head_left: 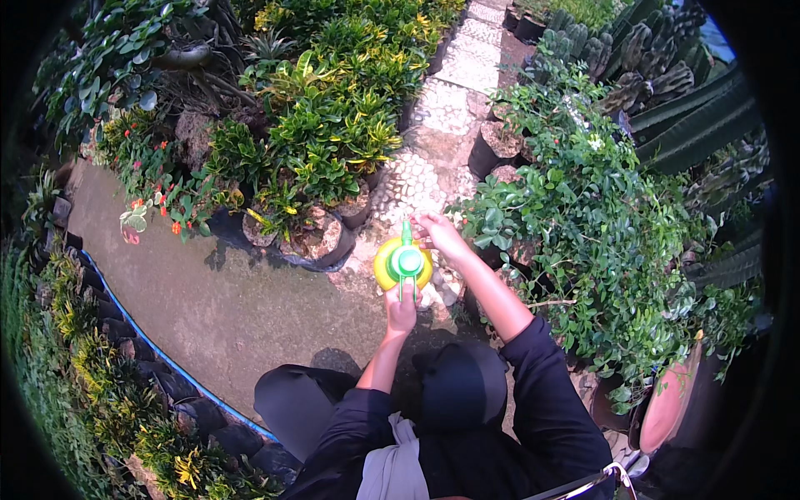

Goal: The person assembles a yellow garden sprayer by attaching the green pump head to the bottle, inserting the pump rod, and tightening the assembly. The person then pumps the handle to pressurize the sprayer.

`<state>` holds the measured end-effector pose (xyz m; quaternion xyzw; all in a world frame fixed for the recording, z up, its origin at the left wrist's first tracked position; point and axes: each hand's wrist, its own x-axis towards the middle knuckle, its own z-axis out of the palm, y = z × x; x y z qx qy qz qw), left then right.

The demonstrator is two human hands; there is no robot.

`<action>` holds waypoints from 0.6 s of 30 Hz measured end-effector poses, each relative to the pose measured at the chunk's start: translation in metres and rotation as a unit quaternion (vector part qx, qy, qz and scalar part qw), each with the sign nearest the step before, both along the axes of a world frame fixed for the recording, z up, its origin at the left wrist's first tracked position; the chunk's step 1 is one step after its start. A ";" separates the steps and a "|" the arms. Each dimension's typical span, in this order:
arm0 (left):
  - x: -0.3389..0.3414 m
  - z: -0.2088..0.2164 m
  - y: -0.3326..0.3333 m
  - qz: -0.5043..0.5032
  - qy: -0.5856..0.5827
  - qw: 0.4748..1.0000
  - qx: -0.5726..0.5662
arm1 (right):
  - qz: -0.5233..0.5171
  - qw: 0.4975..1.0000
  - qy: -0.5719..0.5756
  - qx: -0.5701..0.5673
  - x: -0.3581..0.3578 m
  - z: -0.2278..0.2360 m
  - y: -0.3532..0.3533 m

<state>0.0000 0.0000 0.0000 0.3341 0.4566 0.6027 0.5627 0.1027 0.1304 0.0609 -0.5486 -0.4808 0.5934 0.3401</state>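
Observation:
A pump spray bottle with a round yellow tank point(385, 265) and a bright green pump head point(407, 260) is in front of me, seen from above. My left hand point(401, 310) is closed round its green handle on the near side. On the far side, the green nozzle point(407, 233) points away from me. The curled fingers of my right hand point(435, 235) are at the nozzle's tip and seem to pinch it. My palm and the bottle's underside are hidden.
Potted croton plants point(333, 125) stand ahead on the left. A leafy bush point(575, 217) and tall cacti point(692, 117) crowd the right side. A pebbled path point(442, 104) runs ahead between them. A blue hose point(158, 346) curves along the left bed beside the concrete ground point(192, 275).

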 end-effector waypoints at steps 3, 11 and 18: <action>0.005 0.000 0.000 0.013 0.017 1.000 0.003 | 0.033 0.964 -0.156 0.211 0.000 0.019 -0.016; 0.008 -0.003 -0.002 0.048 0.060 0.997 -0.007 | 0.144 0.842 -0.309 0.418 -0.024 0.109 -0.057; 0.001 -0.003 0.002 0.045 0.094 0.993 0.058 | 0.067 0.871 -0.266 0.406 -0.041 0.128 -0.061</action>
